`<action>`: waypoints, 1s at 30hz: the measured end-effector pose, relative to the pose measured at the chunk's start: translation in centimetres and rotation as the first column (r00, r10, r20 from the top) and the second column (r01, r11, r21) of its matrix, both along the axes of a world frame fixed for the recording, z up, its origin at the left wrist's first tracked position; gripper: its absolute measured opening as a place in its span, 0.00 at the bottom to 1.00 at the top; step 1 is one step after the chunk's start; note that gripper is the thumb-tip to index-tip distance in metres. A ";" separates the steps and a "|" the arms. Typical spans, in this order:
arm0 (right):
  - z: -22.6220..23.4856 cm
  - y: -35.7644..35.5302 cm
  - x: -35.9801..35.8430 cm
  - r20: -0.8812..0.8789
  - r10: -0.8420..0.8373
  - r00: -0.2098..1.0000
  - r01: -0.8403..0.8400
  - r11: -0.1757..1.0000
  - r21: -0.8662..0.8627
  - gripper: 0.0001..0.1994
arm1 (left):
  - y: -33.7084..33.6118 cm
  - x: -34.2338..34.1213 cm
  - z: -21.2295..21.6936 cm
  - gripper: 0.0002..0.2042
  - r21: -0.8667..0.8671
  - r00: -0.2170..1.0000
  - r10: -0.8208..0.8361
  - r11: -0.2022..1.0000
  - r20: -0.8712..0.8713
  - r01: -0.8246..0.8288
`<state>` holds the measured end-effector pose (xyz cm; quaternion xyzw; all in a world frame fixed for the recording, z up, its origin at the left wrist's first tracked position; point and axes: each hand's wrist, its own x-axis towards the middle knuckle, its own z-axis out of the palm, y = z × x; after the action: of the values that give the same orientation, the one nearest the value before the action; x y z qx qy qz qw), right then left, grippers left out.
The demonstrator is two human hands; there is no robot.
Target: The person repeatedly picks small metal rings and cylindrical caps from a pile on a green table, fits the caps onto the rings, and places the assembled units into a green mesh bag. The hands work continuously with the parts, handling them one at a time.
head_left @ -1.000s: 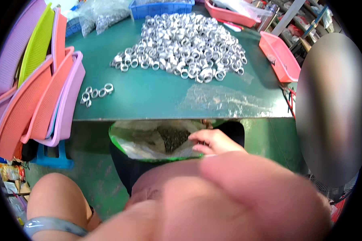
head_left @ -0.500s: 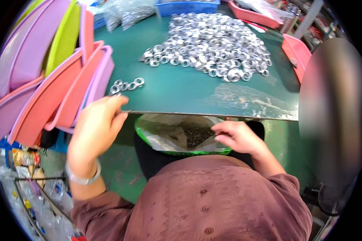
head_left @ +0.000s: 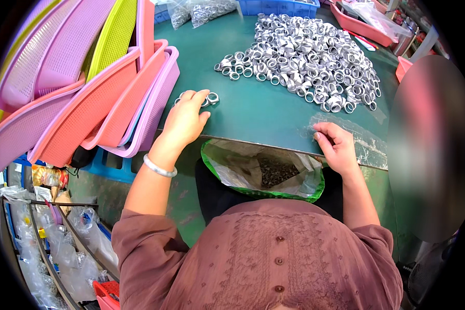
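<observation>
My left hand [head_left: 185, 120] lies over a few metal rings [head_left: 212, 98] near the table's left front, thumb and fingers apart; its fingers partly cover the rings. Above the front edge of the green table [head_left: 243, 116], my right hand [head_left: 338, 150] is closed, thumb against curled fingers; anything small between them cannot be made out. Farther back lies a large heap of silver metal rings [head_left: 315, 62]. Below the table edge, an open green-rimmed sack [head_left: 315, 192] rests on my lap, with small dark pieces [head_left: 278, 173] in it.
Stacked pink, purple and green plastic baskets [head_left: 90, 116] crowd the left side. Along the back stand a blue bin [head_left: 281, 7], bags of small parts [head_left: 212, 10] and a pink tray [head_left: 364, 26]. A shelf with plastic bags [head_left: 82, 258] is at the lower left.
My right hand has risen from over the sack to above the table edge. My left hand has moved forward over the few rings. The whole view has shifted too.
</observation>
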<state>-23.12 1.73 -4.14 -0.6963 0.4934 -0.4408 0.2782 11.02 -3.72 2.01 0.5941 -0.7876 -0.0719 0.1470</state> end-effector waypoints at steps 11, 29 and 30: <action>0.8 0.3 0.0 -0.040 0.032 0.999 -0.035 0.997 -0.075 0.08 | -2.2 -1.9 -1.2 0.13 0.073 0.980 0.056 0.995 0.192 -0.072; -0.4 0.0 -0.7 -0.029 0.060 0.998 -0.064 0.976 -0.207 0.06 | -2.4 -4.4 -1.4 0.14 0.028 0.988 -0.150 0.988 0.033 0.150; -0.6 0.0 -0.7 -0.019 0.079 0.997 -0.082 0.970 -0.231 0.06 | -1.9 -5.7 -0.9 0.14 0.039 0.984 -0.176 0.984 0.003 0.176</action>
<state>-23.84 1.76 -4.71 -0.7455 0.4114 -0.4803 0.2104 5.33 -5.65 1.08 0.5250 -0.8360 -0.0979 0.1263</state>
